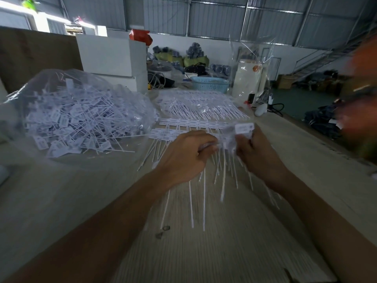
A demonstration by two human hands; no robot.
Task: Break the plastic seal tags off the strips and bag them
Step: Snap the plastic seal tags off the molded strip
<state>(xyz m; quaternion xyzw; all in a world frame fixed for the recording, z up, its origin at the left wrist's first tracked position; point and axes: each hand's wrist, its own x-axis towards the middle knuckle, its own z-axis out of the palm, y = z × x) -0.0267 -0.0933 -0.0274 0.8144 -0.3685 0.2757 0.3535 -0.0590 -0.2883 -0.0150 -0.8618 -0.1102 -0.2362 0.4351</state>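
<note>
I have a strip of seal tags (pixel 230 137) held up just above the table (pixel 255 231), between my two hands, with its thin tails hanging toward me so they stay out of the break line. My left hand (pixel 183 156) has its fingers curled round the strip's left end to brace it, and my right hand (pixel 255 152) pinches the tag heads at the right end, one label (pixel 244 127) standing up at its fingertips; the blur there hides exactly how many tags it has. I judge I'm mid-snap, twisting one hand against the other. More unbroken strips (pixel 183 124) lie flat just past my hands at twelve o'clock, near enough to grab next. At ten o'clock sits the clear bag (pixel 77 113) of loose tags, mouth toward me, so a freed handful can go in with a short swing left. A second clear packet of strips (pixel 204 105) waits farther out, with a blue basket (pixel 210 84) behind it.
</note>
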